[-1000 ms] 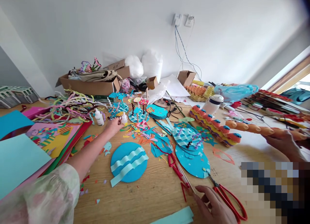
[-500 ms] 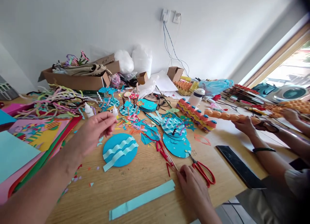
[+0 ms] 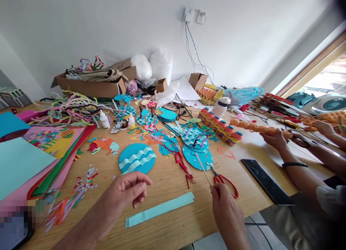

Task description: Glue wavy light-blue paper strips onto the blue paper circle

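Observation:
My left hand (image 3: 133,188) hovers over the table with its fingers loosely curled and apart, and nothing shows in them. It is just below a blue paper disc (image 3: 148,168) that carries wavy pale-blue strips. Pinched in my right hand (image 3: 225,203) is a thin wooden stick (image 3: 204,169), its far end over another blue disc (image 3: 189,157). Red-handled scissors (image 3: 229,185) lie beside that hand, partly behind it. Between my hands, flat on the wood, rest pale-blue paper strips (image 3: 162,208). Red bent pieces (image 3: 185,167) lie left of the stick.
Glue bottles (image 3: 104,120) stand behind the disc. Coloured paper sheets (image 3: 24,163) are stacked at left, above a phone (image 3: 16,226). Paper scraps (image 3: 88,179) lie scattered. At right, another person's hand (image 3: 275,140) holds an orange egg-carton strip (image 3: 248,125) near a black slab (image 3: 266,179).
My left hand has come down and right, from above the wavy-strip disc to below it. My right hand has risen slightly from the table, lifting the stick.

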`<action>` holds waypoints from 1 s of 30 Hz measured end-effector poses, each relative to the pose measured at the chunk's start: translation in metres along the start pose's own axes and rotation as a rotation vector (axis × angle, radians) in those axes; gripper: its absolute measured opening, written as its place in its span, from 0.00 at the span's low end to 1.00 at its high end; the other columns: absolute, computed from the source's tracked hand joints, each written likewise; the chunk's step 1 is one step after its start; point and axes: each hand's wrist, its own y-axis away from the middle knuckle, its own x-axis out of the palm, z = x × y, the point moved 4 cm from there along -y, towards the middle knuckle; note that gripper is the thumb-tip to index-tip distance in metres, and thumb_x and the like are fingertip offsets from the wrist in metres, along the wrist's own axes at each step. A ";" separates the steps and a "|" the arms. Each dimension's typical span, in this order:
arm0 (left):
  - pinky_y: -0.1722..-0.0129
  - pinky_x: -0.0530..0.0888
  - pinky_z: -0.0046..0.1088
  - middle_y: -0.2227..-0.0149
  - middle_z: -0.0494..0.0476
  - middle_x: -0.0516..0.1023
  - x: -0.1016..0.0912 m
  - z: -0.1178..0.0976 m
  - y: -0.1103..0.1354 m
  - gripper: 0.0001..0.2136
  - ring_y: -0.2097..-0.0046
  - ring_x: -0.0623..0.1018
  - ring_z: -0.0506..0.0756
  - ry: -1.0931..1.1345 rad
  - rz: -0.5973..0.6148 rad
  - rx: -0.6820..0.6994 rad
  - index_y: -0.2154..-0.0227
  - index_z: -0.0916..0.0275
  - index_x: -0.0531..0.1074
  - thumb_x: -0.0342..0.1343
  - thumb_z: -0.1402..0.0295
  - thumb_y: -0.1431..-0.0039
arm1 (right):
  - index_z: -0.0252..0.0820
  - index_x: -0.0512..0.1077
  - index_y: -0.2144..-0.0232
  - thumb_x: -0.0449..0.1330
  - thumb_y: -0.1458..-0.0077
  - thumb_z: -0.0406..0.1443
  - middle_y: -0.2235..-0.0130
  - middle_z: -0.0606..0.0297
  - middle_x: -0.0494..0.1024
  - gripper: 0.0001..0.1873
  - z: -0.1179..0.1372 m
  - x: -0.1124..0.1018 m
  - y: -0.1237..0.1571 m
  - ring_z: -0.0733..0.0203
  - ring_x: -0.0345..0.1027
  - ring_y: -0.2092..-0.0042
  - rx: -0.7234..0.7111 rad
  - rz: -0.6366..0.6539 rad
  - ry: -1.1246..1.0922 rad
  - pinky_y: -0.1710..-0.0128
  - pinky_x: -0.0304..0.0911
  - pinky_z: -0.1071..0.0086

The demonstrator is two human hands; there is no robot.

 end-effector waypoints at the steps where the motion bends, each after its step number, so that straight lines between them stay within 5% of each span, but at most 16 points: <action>1: 0.79 0.61 0.23 0.80 0.50 0.68 0.006 0.009 0.002 0.13 0.77 0.66 0.49 0.040 0.006 -0.050 0.74 0.61 0.75 0.63 0.57 0.60 | 0.45 0.63 0.73 0.45 0.44 0.44 0.75 0.63 0.73 0.14 0.006 -0.008 0.006 0.57 0.67 0.74 -0.030 -0.069 -0.105 0.77 0.57 0.69; 3: 0.77 0.62 0.24 0.77 0.52 0.70 0.021 0.024 0.004 0.15 0.75 0.67 0.49 0.122 0.052 -0.108 0.70 0.62 0.76 0.64 0.59 0.61 | 0.45 0.65 0.70 0.48 0.44 0.46 0.76 0.65 0.72 0.14 0.026 -0.018 0.019 0.60 0.66 0.74 -0.147 -0.102 -0.314 0.74 0.60 0.70; 9: 0.73 0.63 0.22 0.73 0.51 0.71 0.037 0.058 0.004 0.16 0.73 0.67 0.47 0.360 0.038 -0.143 0.64 0.61 0.76 0.65 0.61 0.58 | 0.45 0.66 0.76 0.51 0.43 0.43 0.79 0.69 0.70 0.13 0.099 0.006 0.056 0.65 0.62 0.77 -0.353 0.269 -0.638 0.76 0.57 0.74; 16: 0.75 0.62 0.19 0.79 0.49 0.69 0.013 0.059 0.006 0.10 0.77 0.66 0.45 0.488 -0.061 -0.112 0.75 0.63 0.76 0.65 0.61 0.57 | 0.46 0.69 0.65 0.47 0.40 0.37 0.77 0.69 0.73 0.11 0.102 0.026 0.061 0.67 0.65 0.77 -0.438 0.497 -0.895 0.75 0.59 0.75; 20: 0.77 0.62 0.17 0.80 0.48 0.68 0.011 0.047 0.008 0.11 0.78 0.65 0.43 0.656 -0.055 -0.175 0.76 0.63 0.75 0.68 0.63 0.61 | 0.57 0.62 0.47 0.54 0.45 0.28 0.61 0.64 0.76 0.26 0.107 0.014 0.059 0.62 0.70 0.66 -0.781 0.459 -1.002 0.69 0.65 0.71; 23: 0.76 0.62 0.16 0.79 0.48 0.69 0.015 0.046 0.010 0.10 0.77 0.66 0.43 0.662 -0.034 -0.183 0.75 0.63 0.75 0.67 0.63 0.59 | 0.58 0.59 0.44 0.59 0.49 0.28 0.58 0.61 0.75 0.32 0.123 0.002 0.059 0.58 0.71 0.63 -0.879 0.415 -0.984 0.67 0.67 0.68; 26: 0.76 0.63 0.17 0.77 0.50 0.71 0.018 0.048 0.015 0.12 0.77 0.67 0.44 0.487 0.062 -0.149 0.71 0.62 0.75 0.63 0.59 0.54 | 0.52 0.65 0.48 0.57 0.48 0.28 0.62 0.60 0.76 0.26 0.133 -0.011 0.054 0.58 0.71 0.65 -0.819 0.298 -0.942 0.68 0.67 0.68; 30: 0.81 0.62 0.21 0.79 0.51 0.72 0.001 0.051 0.024 0.16 0.80 0.68 0.47 -0.057 0.183 -0.083 0.68 0.61 0.75 0.55 0.53 0.49 | 0.50 0.70 0.54 0.52 0.46 0.24 0.66 0.62 0.76 0.21 0.121 -0.020 0.042 0.60 0.71 0.68 -0.634 0.077 -0.913 0.69 0.67 0.69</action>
